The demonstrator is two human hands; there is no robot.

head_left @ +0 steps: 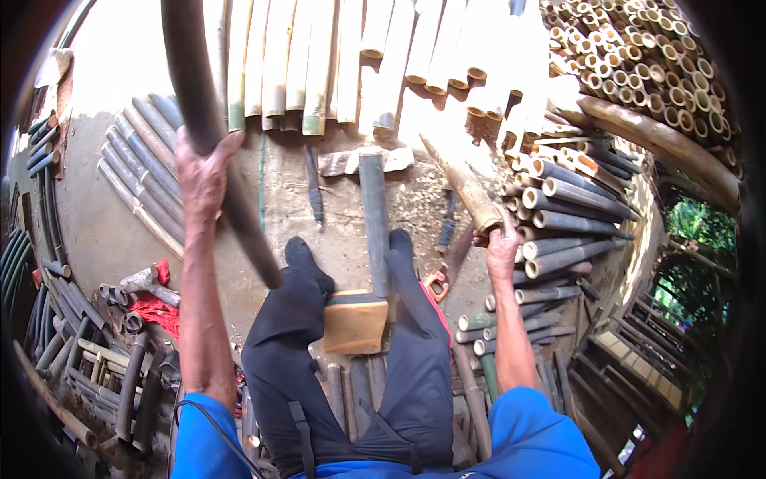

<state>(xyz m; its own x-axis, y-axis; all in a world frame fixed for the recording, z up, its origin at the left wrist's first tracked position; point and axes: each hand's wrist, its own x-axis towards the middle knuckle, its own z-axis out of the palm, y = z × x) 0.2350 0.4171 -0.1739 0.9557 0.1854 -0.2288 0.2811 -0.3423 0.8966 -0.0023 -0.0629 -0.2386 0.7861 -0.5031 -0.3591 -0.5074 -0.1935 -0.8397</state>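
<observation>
the left hand (pixel 206 169) grips a dark bamboo pole (pixel 198 96), the right hand (pixel 501 249) a pale bamboo tube (pixel 465 184); if the left grip loosens, the pole may slide onto the left leg (pixel 279 339) below it.

Bamboo poles (pixel 144 164) lie across the floor (pixel 281 209).

A bamboo workshop, partly open to the outdoors.
Cut poles (pixel 275 76) lie in rows on the floor (pixel 279 195), with a big stack (pixel 630 68) at upper right; an orange-handled saw (pixel 436 284), a knife-like tool (pixel 314 191) and pale chips (pixel 415 198) lie about, and greenery (pixel 700 230) shows at right.
</observation>
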